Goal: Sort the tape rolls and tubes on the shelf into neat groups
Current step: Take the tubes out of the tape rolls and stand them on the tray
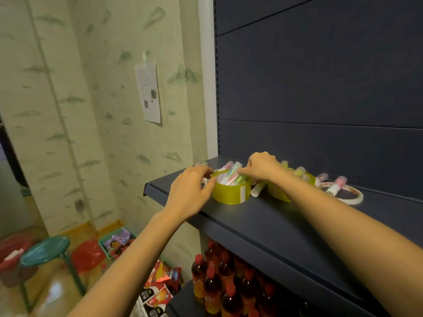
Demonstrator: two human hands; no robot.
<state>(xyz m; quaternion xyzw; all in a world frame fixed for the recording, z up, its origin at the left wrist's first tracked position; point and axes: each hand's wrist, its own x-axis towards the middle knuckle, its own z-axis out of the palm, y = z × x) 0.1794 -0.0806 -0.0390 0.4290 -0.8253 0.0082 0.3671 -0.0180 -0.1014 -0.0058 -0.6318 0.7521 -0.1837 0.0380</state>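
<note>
Cupping the glossy yellow tape roll at frame centre, your left hand curls round its side, while your right hand pinches 1 slim pastel tube standing in its hollow core, on the matte navy shelf.

left hand grips a yellow tape roll on the shelf; right hand pinches tubes inside it.

I see a yellow tape roll lying flat near the shelf's left end, with pastel tubes leaning in its core. A white tube lies between it and a second yellow roll. Further right, a thin white roll lies flat with a pink-capped tube across it.
</note>
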